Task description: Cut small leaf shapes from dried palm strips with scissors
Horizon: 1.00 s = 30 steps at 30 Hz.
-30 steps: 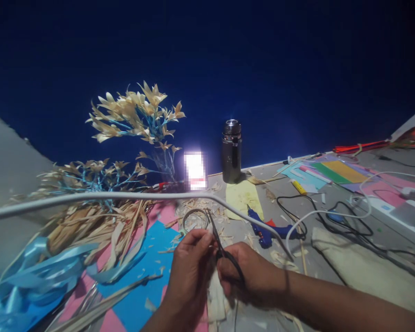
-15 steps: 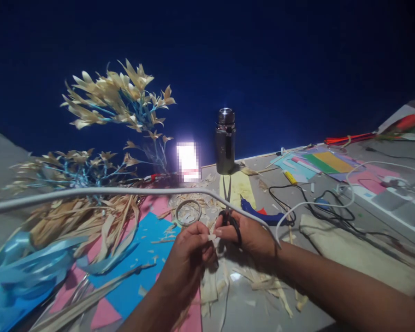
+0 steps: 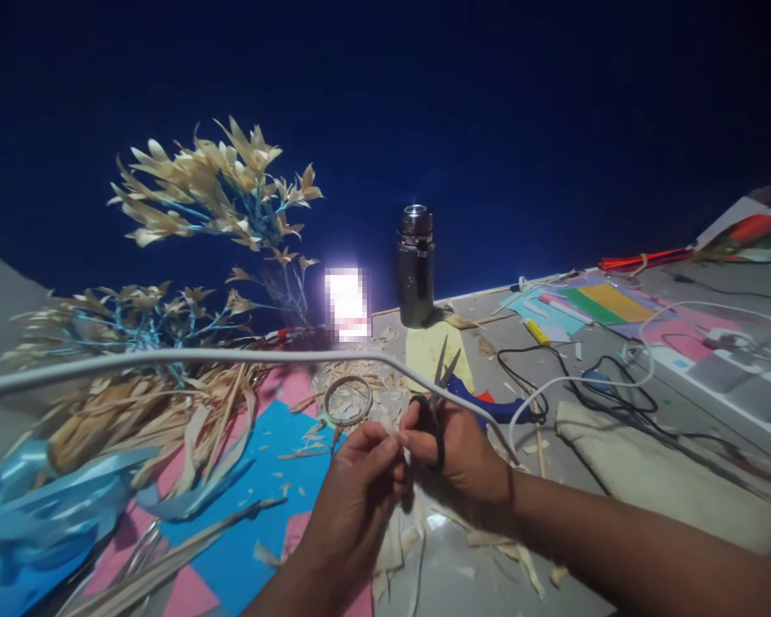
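Left of the flask (image 3: pixel 416 283), a bright object (image 3: pixel 347 304) was blurred; far right of it, the frame cut off a power strip (image 3: pixel 738 394). Before the flask, the right hand (image 3: pixel 459 450) partly hid a glue gun (image 3: pixel 515 411), and the left hand (image 3: pixel 363 476) pinched a scrap (image 3: pixel 391 429) too small to identify.

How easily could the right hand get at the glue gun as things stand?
Probably not freely: the glue gun is close by, but the right hand is holding the scissors, and the white cable crosses in front of the glue gun in this view.

A dark flask (image 3: pixel 416 287) stands beside a yellow sheet (image 3: pixel 421 347).
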Tool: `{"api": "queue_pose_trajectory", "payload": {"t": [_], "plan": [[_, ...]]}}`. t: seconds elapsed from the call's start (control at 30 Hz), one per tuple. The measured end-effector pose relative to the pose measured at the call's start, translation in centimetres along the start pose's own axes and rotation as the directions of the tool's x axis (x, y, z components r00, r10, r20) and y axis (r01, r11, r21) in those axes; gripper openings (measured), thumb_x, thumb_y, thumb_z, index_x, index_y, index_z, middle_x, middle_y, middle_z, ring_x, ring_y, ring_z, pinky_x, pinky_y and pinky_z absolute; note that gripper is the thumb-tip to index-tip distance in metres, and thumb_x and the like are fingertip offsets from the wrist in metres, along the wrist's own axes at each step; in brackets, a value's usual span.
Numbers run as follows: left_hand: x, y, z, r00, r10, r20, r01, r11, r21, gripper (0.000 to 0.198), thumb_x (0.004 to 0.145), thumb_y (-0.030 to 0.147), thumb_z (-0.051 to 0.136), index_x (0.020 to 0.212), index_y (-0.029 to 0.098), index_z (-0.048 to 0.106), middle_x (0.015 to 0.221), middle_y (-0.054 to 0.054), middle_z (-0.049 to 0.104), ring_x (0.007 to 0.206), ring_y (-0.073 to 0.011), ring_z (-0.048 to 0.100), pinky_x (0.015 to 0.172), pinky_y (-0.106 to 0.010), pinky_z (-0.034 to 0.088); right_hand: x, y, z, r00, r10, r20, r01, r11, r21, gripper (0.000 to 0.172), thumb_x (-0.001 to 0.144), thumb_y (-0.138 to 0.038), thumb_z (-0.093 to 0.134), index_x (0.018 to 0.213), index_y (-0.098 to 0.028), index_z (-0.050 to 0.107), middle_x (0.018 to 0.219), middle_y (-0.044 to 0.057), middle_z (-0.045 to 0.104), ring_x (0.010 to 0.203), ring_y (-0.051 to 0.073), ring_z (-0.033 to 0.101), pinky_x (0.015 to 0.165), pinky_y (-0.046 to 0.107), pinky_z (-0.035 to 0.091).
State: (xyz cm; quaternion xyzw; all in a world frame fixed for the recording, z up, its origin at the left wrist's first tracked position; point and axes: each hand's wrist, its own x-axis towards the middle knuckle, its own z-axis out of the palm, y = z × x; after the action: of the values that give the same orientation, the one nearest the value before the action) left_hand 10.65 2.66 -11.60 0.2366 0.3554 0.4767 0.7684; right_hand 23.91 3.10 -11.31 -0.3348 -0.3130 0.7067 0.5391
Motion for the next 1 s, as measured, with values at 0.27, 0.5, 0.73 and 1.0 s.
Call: {"api": "queue_pose_trajectory", "payload": {"t": [0.27, 0.5, 0.73, 1.0], "plan": [[-0.3, 0.9, 0.4, 0.972, 0.2, -0.125, -0.186, 0.976, 0.112, 0.028, 0.072, 0.026, 0.084, 0.082, 0.021, 0.058, 0.068, 0.002, 0.065, 0.056, -0.0136, 0.061, 0.053, -0.024, 0.048, 0.2, -0.4, -1.2, 0.971, 0.177, 0.159, -0.134, 0.959, -0.25, 0.05, 0.062, -0.052, 0.089, 0.071, -0.012, 0.061, 0.06, 0.001, 0.061, 0.049, 0.008, 0.054, 0.047, 0.018, 0.042], [0.0, 1.3, -0.2, 0.908, 0.395, -0.137, -0.343, 0.891, 0.297, 0.024, 0.068, 0.028, 0.083, 0.076, 0.019, 0.063, 0.066, 0.001, 0.064, 0.057, -0.0131, 0.058, 0.053, -0.023, 0.046, -0.3, 0.1, -1.5, 0.863, 0.417, 0.286, -0.319, 0.887, -0.332, 0.047, 0.068, -0.055, 0.08, 0.069, -0.013, 0.06, 0.055, -0.001, 0.06, 0.038, 0.006, 0.046, 0.036, 0.016, 0.032], [-0.2, 1.5, 0.0, 0.933, 0.337, -0.127, -0.296, 0.918, 0.263, 0.02, 0.073, 0.026, 0.078, 0.078, 0.021, 0.059, 0.058, 0.003, 0.062, 0.052, -0.0135, 0.053, 0.05, -0.024, 0.043, -0.5, -0.2, -1.1, 0.853, 0.465, 0.236, -0.366, 0.857, -0.364, 0.038, 0.062, -0.045, 0.079, 0.062, -0.014, 0.057, 0.053, -0.001, 0.059, 0.039, 0.006, 0.048, 0.037, 0.015, 0.035], [-0.5, 1.7, 0.4, 0.945, 0.304, -0.12, -0.281, 0.944, 0.175, 0.021, 0.069, 0.018, 0.078, 0.073, 0.02, 0.057, 0.056, 0.004, 0.061, 0.05, -0.0105, 0.052, 0.052, -0.022, 0.044, -0.5, -0.5, -1.2, 0.856, 0.469, 0.219, -0.354, 0.839, -0.413, 0.023, 0.063, -0.033, 0.072, 0.06, -0.016, 0.056, 0.052, -0.001, 0.06, 0.034, 0.007, 0.046, 0.031, 0.016, 0.035]]}}
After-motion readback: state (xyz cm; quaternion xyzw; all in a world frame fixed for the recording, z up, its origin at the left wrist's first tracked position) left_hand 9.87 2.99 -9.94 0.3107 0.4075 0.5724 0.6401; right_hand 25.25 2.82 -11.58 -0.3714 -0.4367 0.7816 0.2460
